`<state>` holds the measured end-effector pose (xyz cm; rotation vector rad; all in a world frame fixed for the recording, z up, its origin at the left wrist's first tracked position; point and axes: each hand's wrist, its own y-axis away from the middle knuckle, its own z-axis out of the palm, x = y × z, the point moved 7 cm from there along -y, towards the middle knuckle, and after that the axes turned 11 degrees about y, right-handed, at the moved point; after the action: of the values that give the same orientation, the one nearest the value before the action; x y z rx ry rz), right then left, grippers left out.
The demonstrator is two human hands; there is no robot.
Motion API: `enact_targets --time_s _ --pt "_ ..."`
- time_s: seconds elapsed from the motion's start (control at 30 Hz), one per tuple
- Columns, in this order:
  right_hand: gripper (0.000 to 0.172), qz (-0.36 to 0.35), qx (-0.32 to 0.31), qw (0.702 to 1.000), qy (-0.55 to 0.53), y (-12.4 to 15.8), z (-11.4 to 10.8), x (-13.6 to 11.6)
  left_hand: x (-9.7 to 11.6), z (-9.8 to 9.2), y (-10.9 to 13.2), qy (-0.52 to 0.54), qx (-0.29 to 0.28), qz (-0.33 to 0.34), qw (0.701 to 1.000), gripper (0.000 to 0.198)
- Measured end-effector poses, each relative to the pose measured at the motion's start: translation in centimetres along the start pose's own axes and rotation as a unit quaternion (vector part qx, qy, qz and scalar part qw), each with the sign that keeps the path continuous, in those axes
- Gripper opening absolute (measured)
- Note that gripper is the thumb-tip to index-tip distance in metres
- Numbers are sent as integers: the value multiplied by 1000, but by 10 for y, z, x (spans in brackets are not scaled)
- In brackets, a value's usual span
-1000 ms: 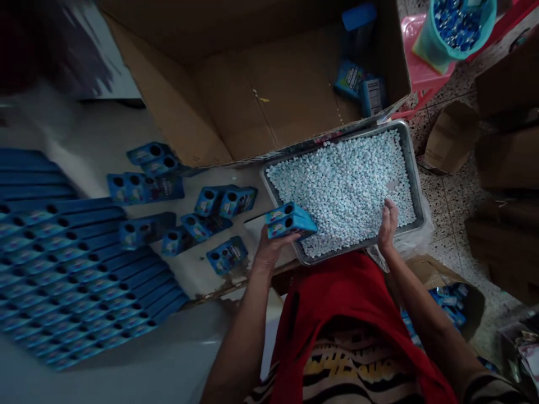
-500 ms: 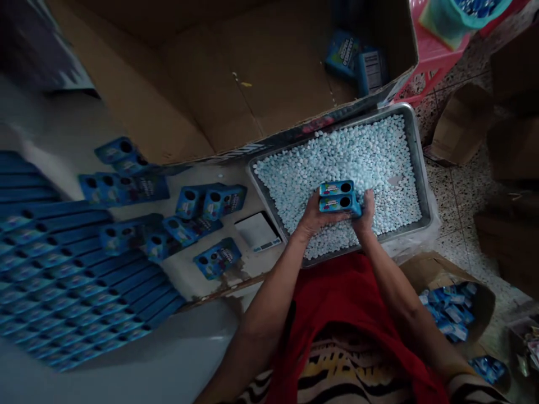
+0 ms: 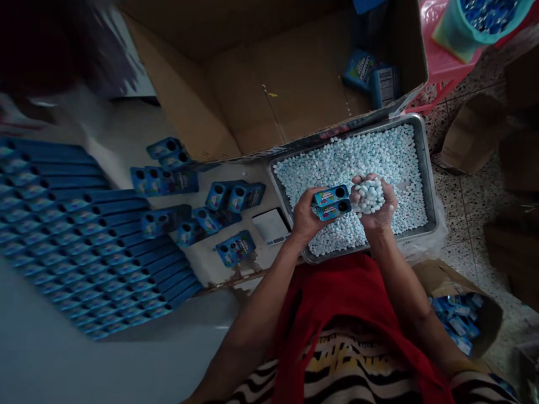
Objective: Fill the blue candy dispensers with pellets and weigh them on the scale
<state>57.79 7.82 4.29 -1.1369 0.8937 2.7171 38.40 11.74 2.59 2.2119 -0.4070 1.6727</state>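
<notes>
My left hand (image 3: 304, 217) grips two small blue boxes (image 3: 331, 202) stacked together, their round holes facing up, held above a metal tray (image 3: 425, 168). The tray is full of small pale-blue candies (image 3: 337, 163). My right hand (image 3: 376, 206) is cupped palm-up right beside the boxes, closed around a heap of those candies (image 3: 369, 196).
Several open blue boxes (image 3: 229, 196) lie loose on the white table, left of the tray, beside a small white scale (image 3: 272, 226). Rows of flat blue boxes (image 3: 71, 235) fill the left. A large open cardboard carton (image 3: 269, 73) stands behind. A bag of packets (image 3: 457, 317) sits on the floor.
My left hand carried the two boxes from the tray's left edge to above the candies. My right hand dipped into the tray and came up with a handful of candies.
</notes>
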Motion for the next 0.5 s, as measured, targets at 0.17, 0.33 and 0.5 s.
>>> enact_targets --time_s 0.17,0.33,0.5 --pt "46 -86 18 984 155 11 30 -18 -14 9 8 57 56 -58 995 89" --pt "48 -127 -1 968 217 8 38 -19 -15 10 7 31 51 -17 998 96" --pt "47 -175 -8 952 251 6 50 -17 -10 11 11 41 51 8 998 97"
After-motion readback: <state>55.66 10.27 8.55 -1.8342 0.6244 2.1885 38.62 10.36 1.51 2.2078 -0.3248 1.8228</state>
